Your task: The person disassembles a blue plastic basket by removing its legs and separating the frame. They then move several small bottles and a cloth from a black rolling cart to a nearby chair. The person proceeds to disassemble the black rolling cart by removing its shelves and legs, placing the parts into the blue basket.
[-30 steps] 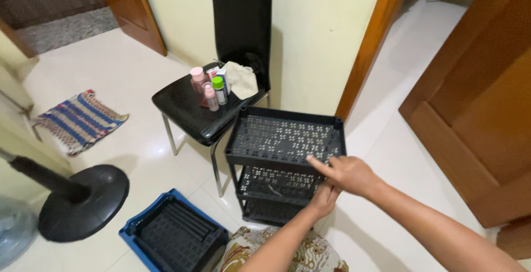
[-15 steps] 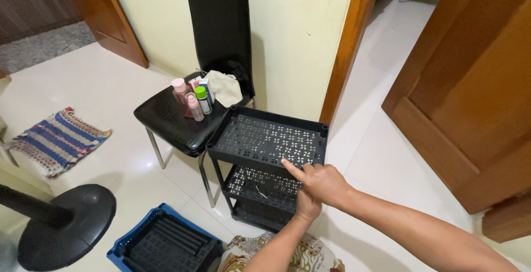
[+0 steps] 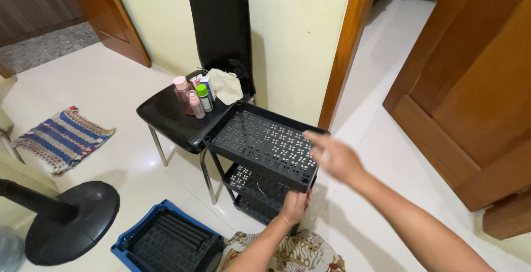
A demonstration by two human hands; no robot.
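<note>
Hands at a black three-tier rack beside a black chair

The left hand [image 3: 293, 205] had its fingers curled over the near front corner of the black perforated rack [image 3: 265, 145], gripping it; the right hand [image 3: 334, 158] hovered blurred with fingers spread and empty at the top tray's right edge. The rack stood on the white floor against the chair [image 3: 177, 117], which bore small bottles [image 3: 193, 98] and a cloth [image 3: 224, 87]. A blue crate [image 3: 166, 244] and fan base [image 3: 72, 222] lay to the left. Half a second earlier the right forefinger pointed onto the top tray; the rack had since turned slightly.
</note>
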